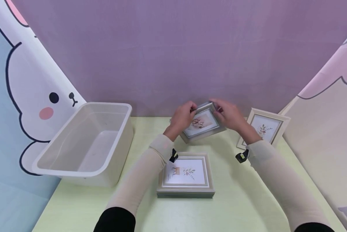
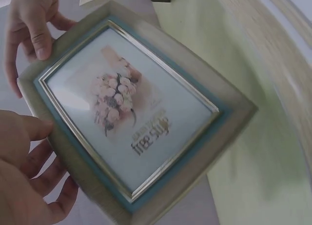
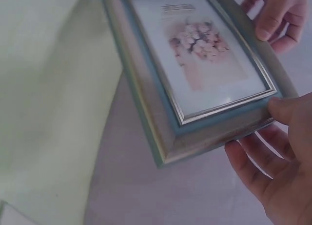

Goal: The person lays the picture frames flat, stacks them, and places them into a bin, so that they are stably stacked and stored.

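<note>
Pinching the far side of a silver frame (image 1: 203, 124), both hands are working near the far edge of the table (image 1: 185, 214), a little right of its middle. The left hand (image 1: 181, 118) is gripping the frame toward its far left corner, its thumb lying on the face and its other fingers bending behind. The right hand (image 1: 228, 116) is pinching toward the far right corner in the same way, thumb in front and fingers behind. The silver frame is tilting between them, its face showing a bunch of pink flowers, some lettering and a blue band around the inner trim; whether its near edge is touching the table, I cannot tell. Nearer, a stack (image 1: 186, 190) of frames is lying flat, the top one showing a leafy sprig. To the right, a cream frame (image 1: 267, 126) is standing tilted beside the right wrist, which is partly hiding it. On the left, a white bin (image 1: 120, 151) is sitting open at the top. A purple cloth (image 1: 173, 48) is hanging behind the table, while a cartoon sheet (image 1: 31, 87) is covering the left side and a pink-and-beige sheet (image 1: 321, 138) is covering the right. Pale sleeves (image 1: 141, 174) are covering both forearms.
</note>
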A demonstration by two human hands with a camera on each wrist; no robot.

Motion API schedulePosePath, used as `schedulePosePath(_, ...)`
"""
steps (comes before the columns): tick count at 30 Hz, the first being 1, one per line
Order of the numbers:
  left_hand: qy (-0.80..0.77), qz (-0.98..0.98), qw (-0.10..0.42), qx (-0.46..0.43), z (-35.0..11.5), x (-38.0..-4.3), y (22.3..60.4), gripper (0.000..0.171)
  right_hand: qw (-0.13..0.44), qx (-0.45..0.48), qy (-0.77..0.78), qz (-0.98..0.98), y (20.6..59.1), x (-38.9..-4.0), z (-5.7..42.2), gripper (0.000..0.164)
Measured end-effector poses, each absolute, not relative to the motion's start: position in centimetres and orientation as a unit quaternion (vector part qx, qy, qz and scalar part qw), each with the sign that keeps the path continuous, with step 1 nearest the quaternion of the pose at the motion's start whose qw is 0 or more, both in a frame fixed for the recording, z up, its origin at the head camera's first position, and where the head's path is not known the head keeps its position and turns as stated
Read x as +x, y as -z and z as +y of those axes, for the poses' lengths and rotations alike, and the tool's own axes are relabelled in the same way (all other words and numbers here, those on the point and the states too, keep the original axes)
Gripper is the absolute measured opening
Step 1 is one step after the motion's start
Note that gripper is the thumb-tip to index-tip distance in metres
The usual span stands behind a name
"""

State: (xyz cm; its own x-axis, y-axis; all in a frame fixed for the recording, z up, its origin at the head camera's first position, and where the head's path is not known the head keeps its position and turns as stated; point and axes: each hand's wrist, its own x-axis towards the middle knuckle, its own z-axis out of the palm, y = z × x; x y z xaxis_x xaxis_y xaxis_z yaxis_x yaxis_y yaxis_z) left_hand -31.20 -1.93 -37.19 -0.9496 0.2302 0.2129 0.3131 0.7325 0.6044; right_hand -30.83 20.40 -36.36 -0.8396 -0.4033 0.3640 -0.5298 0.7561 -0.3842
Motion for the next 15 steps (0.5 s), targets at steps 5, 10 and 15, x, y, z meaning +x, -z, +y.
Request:
schedulePosePath(5,0.265,-0.944,0.095,-0.172,-2.2,-31.1,36.7,0.018,0.150,0.247,-0.308,-0.906,38.2,-30.7,20.3,0.057)
schedulePosePath(10,0.213,-0.951,0.116,-0.192,-2.5,-31.1,36.3,0.019,0.144,0.217,-0.386,-0.885,39.7,-30.4,19.8,0.057)
schedulePosePath(15,0.183,-0.953,0.118,-0.209,-2.9,-31.0,35.7,0.022,0.125,0.189,-0.478,-0.848,40.9,-30.1,19.2,0.056)
